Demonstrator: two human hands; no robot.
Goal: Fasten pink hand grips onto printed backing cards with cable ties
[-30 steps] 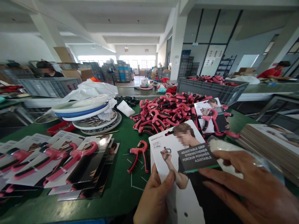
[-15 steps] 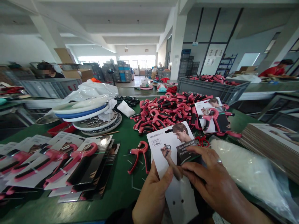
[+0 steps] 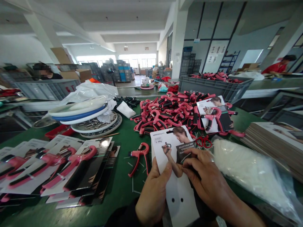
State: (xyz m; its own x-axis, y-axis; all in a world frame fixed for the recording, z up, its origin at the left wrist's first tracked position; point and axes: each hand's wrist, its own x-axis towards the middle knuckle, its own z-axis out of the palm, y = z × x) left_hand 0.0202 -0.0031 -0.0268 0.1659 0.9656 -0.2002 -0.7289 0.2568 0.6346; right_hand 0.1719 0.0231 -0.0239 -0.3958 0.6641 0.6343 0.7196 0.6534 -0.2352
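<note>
Crate (image 3: pixel 213 91) at back R, heaped w/ pink/blk hand grippers (image 3: pixel 217 77); white tray (image 3: pixel 82 129) on L w/ small metal parts (image 3: pixel 92 124); clear bag (image 3: pixel 281 186) on R, white stuff (image 3: pixel 241 164) inside. Card (image 3: pixel 176 184) above tabletop (image 3: pixel 118 186) reads "MINISO Sports", "5~25kg", "ADJUSTABLE GRIP STRENGTHENER". L hand (image 3: pixel 152 192): grip clamped on card's L edge; R hand (image 3: pixel 205 176) touches its front, can't tell if grip's together.

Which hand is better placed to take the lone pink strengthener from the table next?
Probably the left hand: it is nearer the pink strengthener, while the right hand is over the right side of the card. The left does hold the card, though, so would need freeing first.
</note>
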